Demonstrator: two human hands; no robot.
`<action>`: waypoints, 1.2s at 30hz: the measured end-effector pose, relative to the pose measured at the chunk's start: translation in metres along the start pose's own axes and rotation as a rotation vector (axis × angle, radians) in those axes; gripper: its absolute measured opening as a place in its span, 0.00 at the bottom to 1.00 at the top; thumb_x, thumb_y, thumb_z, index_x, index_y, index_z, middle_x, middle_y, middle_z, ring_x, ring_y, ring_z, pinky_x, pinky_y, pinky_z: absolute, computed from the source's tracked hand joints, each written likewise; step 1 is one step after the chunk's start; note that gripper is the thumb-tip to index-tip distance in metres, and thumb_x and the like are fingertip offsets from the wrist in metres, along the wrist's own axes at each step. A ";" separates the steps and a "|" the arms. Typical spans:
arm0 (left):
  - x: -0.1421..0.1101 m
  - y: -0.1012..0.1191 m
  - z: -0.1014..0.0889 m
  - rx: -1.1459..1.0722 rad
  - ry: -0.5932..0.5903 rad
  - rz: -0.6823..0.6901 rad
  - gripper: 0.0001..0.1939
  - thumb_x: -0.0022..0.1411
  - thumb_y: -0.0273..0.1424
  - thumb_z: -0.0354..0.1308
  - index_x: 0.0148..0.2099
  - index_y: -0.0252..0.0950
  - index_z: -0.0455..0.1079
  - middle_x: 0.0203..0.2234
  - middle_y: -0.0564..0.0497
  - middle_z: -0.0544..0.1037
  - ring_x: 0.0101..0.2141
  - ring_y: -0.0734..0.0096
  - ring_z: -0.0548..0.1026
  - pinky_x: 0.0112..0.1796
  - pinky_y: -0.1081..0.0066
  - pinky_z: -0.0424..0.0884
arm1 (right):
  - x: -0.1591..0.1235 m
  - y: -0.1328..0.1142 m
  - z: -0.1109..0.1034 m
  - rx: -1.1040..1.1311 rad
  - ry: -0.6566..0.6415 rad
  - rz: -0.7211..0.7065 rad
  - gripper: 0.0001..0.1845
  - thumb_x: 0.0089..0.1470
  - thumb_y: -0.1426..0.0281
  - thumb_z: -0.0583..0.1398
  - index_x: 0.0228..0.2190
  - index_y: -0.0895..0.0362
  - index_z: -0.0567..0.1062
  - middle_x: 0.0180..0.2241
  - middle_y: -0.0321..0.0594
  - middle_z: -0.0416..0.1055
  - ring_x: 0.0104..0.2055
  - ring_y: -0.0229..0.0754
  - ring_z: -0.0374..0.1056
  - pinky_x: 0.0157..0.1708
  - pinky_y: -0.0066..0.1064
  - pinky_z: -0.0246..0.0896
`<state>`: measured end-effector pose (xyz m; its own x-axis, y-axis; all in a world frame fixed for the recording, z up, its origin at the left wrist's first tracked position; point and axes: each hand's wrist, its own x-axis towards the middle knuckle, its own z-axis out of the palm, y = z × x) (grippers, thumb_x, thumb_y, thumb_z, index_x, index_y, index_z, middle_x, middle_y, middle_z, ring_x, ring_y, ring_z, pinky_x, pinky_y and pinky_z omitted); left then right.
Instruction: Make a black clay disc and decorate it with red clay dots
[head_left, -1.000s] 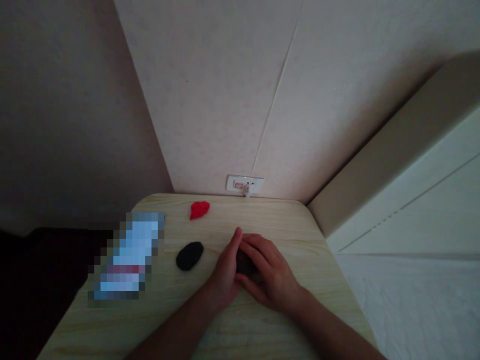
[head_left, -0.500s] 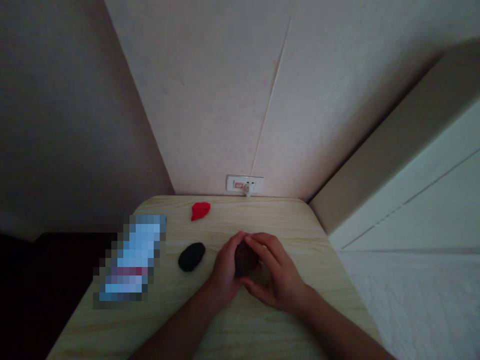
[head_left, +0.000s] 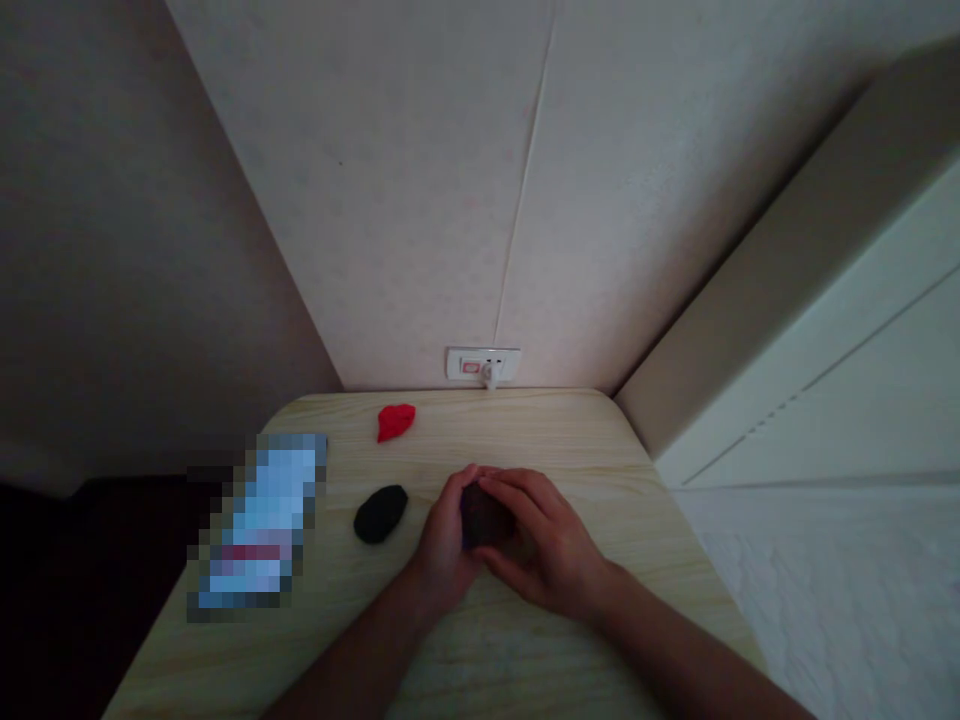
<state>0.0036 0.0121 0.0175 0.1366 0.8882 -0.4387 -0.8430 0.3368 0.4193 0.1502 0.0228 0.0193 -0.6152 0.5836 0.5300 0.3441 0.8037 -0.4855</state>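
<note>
A dark brownish lump, which looks like modelling clay, is cupped between my two hands over the table. My left hand curves round its left side, with the thumb up near the top. From the right, my right hand closes on it, fingers over the top and thumb along the near side. Much of the lump is hidden by the hands. A flat black clay-like piece lies on the table left of my left hand. Farther back is a small crumpled red piece.
The wood-grain table has rounded back corners against the wall. A blurred-out phone-like screen is at the table's left. Behind, a wall socket holds a white plug. A pale panel and a white quilted surface are on the right.
My view has shifted slightly. Both hands remain around the dark lump, with the right fingers closed a little further over it. The black and red pieces stay where they lay.
</note>
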 end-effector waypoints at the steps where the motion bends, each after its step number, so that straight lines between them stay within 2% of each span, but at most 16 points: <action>1: 0.000 0.001 0.000 -0.005 -0.011 -0.009 0.12 0.62 0.35 0.61 0.31 0.32 0.75 0.24 0.51 0.78 0.25 0.70 0.76 0.30 0.71 0.74 | 0.000 0.000 0.000 0.012 0.004 0.014 0.35 0.58 0.64 0.66 0.63 0.55 0.62 0.57 0.54 0.69 0.59 0.55 0.67 0.57 0.49 0.69; 7: 0.000 0.006 0.001 0.001 -0.044 -0.043 0.21 0.72 0.38 0.49 0.40 0.28 0.78 0.29 0.45 0.81 0.30 0.66 0.78 0.36 0.67 0.76 | -0.001 0.002 0.002 0.045 0.000 0.028 0.33 0.60 0.67 0.65 0.63 0.54 0.61 0.57 0.54 0.68 0.60 0.54 0.66 0.58 0.49 0.69; 10: -0.001 0.007 0.000 -0.001 -0.066 -0.050 0.25 0.73 0.43 0.46 0.44 0.28 0.78 0.31 0.43 0.82 0.33 0.60 0.79 0.42 0.61 0.75 | -0.001 0.002 0.001 0.117 0.005 0.078 0.33 0.59 0.67 0.65 0.63 0.54 0.62 0.59 0.54 0.66 0.61 0.54 0.65 0.60 0.50 0.67; 12: -0.002 0.009 -0.001 -0.017 -0.132 -0.076 0.28 0.73 0.47 0.44 0.48 0.28 0.76 0.35 0.41 0.82 0.37 0.56 0.80 0.46 0.57 0.74 | -0.001 0.004 -0.003 0.225 0.027 0.135 0.34 0.57 0.66 0.67 0.62 0.53 0.65 0.60 0.53 0.67 0.61 0.54 0.66 0.59 0.48 0.67; 14: -0.003 0.011 -0.003 -0.038 -0.226 -0.120 0.31 0.72 0.51 0.42 0.51 0.31 0.75 0.39 0.40 0.82 0.40 0.52 0.80 0.48 0.53 0.72 | -0.001 0.009 -0.007 0.428 0.103 0.257 0.31 0.54 0.65 0.69 0.58 0.51 0.70 0.56 0.50 0.71 0.57 0.53 0.69 0.57 0.45 0.68; 17: -0.002 0.013 -0.006 -0.020 -0.289 -0.167 0.35 0.71 0.55 0.37 0.54 0.32 0.71 0.43 0.38 0.81 0.40 0.49 0.80 0.47 0.50 0.71 | -0.001 0.020 -0.011 0.866 0.289 0.558 0.23 0.55 0.60 0.69 0.51 0.51 0.77 0.50 0.45 0.77 0.51 0.51 0.73 0.52 0.42 0.70; 19: 0.000 0.015 -0.006 0.028 -0.275 -0.169 0.37 0.70 0.56 0.35 0.56 0.32 0.69 0.45 0.36 0.80 0.41 0.46 0.80 0.46 0.48 0.71 | 0.000 0.028 -0.013 0.989 0.356 0.649 0.21 0.61 0.53 0.62 0.50 0.51 0.79 0.49 0.45 0.79 0.49 0.51 0.75 0.49 0.42 0.71; 21: 0.001 0.016 -0.006 0.078 -0.265 -0.147 0.37 0.70 0.55 0.35 0.58 0.30 0.67 0.48 0.33 0.79 0.44 0.43 0.80 0.46 0.48 0.71 | 0.002 0.035 -0.014 1.011 0.378 0.670 0.24 0.64 0.50 0.55 0.49 0.51 0.79 0.49 0.45 0.80 0.48 0.51 0.76 0.47 0.43 0.72; 25: 0.002 0.013 -0.005 0.175 -0.229 -0.086 0.29 0.72 0.47 0.42 0.57 0.29 0.68 0.48 0.33 0.79 0.42 0.47 0.80 0.45 0.50 0.73 | 0.002 0.040 -0.013 1.016 0.394 0.678 0.24 0.63 0.50 0.57 0.50 0.51 0.79 0.50 0.44 0.79 0.49 0.51 0.75 0.49 0.42 0.71; 29: 0.004 0.003 -0.009 0.255 -0.238 -0.050 0.19 0.68 0.41 0.57 0.53 0.33 0.72 0.44 0.40 0.81 0.39 0.54 0.81 0.44 0.53 0.75 | -0.002 0.033 -0.013 0.967 0.355 0.632 0.24 0.55 0.56 0.68 0.52 0.49 0.78 0.51 0.42 0.77 0.53 0.49 0.72 0.53 0.38 0.67; 32: 0.006 -0.002 -0.014 0.266 -0.288 -0.031 0.20 0.62 0.41 0.65 0.51 0.35 0.73 0.43 0.42 0.82 0.40 0.57 0.81 0.44 0.54 0.77 | -0.003 0.026 -0.015 0.876 0.265 0.530 0.27 0.55 0.61 0.70 0.56 0.47 0.75 0.50 0.42 0.76 0.53 0.47 0.72 0.54 0.38 0.66; 36: 0.006 -0.002 -0.015 0.302 -0.321 -0.002 0.20 0.60 0.38 0.69 0.52 0.35 0.74 0.44 0.42 0.83 0.40 0.59 0.81 0.44 0.58 0.78 | -0.002 0.022 -0.016 0.773 0.210 0.434 0.29 0.57 0.58 0.68 0.58 0.48 0.72 0.52 0.45 0.72 0.54 0.49 0.70 0.56 0.41 0.66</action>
<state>-0.0016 0.0124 0.0020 0.3331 0.9234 -0.1906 -0.6592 0.3726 0.6532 0.1699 0.0415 0.0185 -0.3749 0.8867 0.2706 -0.1021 0.2506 -0.9627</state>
